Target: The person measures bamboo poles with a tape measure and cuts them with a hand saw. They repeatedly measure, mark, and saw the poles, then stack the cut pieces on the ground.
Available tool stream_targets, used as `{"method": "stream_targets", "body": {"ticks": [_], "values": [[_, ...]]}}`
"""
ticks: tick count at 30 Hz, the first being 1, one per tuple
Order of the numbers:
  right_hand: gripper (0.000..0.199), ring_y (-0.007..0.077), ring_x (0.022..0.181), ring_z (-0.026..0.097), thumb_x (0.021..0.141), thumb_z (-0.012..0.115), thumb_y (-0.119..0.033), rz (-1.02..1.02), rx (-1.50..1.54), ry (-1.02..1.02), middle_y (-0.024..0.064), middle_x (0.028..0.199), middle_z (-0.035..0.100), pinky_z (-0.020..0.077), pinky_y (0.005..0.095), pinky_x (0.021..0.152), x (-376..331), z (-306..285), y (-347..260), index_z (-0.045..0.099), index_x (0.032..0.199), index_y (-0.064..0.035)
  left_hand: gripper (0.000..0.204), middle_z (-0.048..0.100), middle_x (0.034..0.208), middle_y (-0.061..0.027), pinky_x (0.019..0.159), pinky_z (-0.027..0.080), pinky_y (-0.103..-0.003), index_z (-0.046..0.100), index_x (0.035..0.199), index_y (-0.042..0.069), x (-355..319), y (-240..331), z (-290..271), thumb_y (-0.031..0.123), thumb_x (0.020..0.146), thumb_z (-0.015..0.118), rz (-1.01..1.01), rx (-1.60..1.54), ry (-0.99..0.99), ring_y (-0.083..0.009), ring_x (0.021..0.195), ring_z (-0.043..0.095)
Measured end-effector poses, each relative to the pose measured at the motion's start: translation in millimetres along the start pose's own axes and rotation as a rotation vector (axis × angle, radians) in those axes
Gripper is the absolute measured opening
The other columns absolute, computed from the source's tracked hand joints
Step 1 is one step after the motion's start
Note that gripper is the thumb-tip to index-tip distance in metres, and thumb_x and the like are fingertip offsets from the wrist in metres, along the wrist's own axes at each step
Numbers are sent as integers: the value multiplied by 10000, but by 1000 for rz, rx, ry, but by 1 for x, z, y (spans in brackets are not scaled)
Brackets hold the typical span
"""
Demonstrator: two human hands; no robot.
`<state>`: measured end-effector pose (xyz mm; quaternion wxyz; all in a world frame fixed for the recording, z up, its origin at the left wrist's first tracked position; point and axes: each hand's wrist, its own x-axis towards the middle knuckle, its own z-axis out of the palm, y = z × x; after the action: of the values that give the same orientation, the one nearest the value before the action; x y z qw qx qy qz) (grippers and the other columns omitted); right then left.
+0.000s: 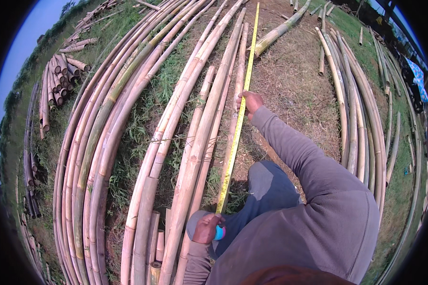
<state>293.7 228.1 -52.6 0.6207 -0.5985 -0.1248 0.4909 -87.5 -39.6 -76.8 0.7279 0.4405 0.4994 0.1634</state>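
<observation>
Head view: person bends over bamboo poles on the ground, measuring one with a tape.
Left hand (207, 228): closed around the blue tape case (219, 232), held low at the near butt ends of the poles.
Right hand (250, 102): arm stretched out, fingers pinching the yellow tape blade (234, 149) down against the pole.
Pole being measured (236, 102): slim pale bamboo, lying just right of the thicker poles (195, 152) and running away from the person; blade lies along it and extends past the right hand toward the far end.
Ground (290, 90): dry grass and bare dirt, uneven.
Doing it well: my read is keep the blade taut and parallel to the pole, with no sag or sideways drift.
Risk: the pole curves; a straight tape may under-read its length.
Elsewhere: long curved poles (361, 118) lie at right, a cut stack (57, 80) at left.
</observation>
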Motion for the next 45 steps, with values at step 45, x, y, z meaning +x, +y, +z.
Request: {"method": "stream_targets", "body": {"ticks": [45], "values": [[98, 217, 662, 745, 789, 758, -39, -151, -221, 72, 157, 787, 760, 568, 343, 647, 251, 38, -41, 740, 827, 49, 329, 704, 853, -40, 747, 478, -271, 736, 941, -22, 161, 104, 29, 246, 1040, 573, 59, 40, 106, -108, 782, 616]]}}
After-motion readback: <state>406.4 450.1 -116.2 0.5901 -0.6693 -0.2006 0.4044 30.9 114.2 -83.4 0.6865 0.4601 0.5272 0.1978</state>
